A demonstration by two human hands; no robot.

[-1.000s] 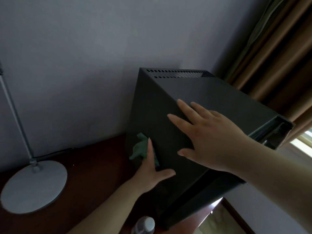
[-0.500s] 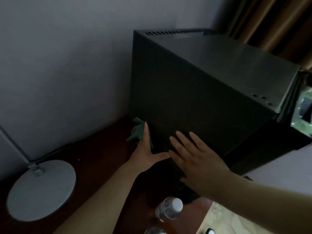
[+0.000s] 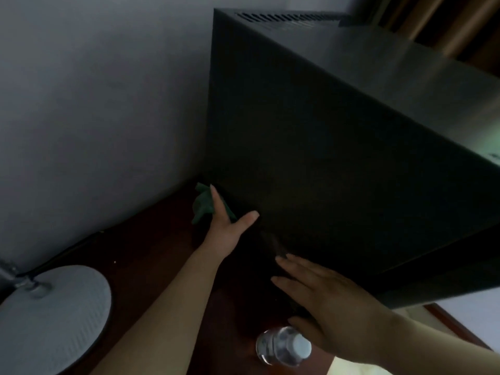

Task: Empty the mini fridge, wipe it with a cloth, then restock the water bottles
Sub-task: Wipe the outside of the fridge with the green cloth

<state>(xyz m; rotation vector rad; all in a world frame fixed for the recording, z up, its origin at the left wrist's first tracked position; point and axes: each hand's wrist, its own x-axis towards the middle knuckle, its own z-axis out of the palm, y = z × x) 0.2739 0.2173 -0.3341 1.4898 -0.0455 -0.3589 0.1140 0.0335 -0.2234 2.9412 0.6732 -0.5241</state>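
The black mini fridge (image 3: 338, 147) stands on a dark wooden table (image 3: 151, 239) against the wall. My left hand (image 3: 226, 226) presses a green cloth (image 3: 205, 204) flat against the lower back corner of the fridge's left side, fingers straight. My right hand (image 3: 327, 301) lies flat with straight fingers on the lower front part of that same side. A clear water bottle (image 3: 284, 346) with a white cap stands just below my right hand, near the table's front edge. The fridge door and inside are hidden.
A round white lamp base (image 3: 51, 318) with a metal stem sits at the left of the table, its cable running along the grey wall (image 3: 102, 104). Brown curtains (image 3: 446, 20) hang behind the fridge at top right.
My right hand slid down from the fridge's top edge to the lower part of its side. My left hand stays on the cloth near the back corner. The view dropped lower and closer.
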